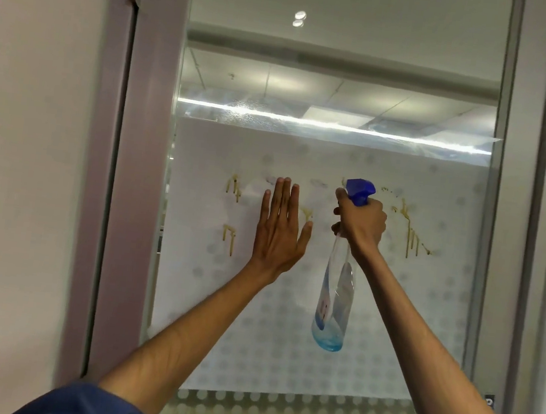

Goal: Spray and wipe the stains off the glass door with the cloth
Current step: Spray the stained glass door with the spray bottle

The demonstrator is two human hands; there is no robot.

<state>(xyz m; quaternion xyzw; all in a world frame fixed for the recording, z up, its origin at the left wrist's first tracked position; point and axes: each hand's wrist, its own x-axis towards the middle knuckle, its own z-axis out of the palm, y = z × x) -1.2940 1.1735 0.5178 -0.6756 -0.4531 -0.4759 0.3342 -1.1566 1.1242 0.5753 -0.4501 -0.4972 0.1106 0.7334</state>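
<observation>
Several stains [409, 230] streak the glass door [248, 341]; left hand [279, 228] spread, right hand [362, 221] grips spray bottle [335, 304].

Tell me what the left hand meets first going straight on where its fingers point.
Most likely the glass door, at the faint smudge just above the left hand; whether the hand already touches it is unclear.

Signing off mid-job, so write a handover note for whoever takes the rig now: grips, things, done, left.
Left grip: open, fingers straight, flat toward the glass door, holding nothing.
Right grip: holds the spray bottle by its neck, raised before the glass.
Stains: yellow-brown drips left, centre and right of the hands, unwiped.
Cloth: not in view.
Done: no wiping shows.
Left: spray, find cloth, wipe.
</observation>
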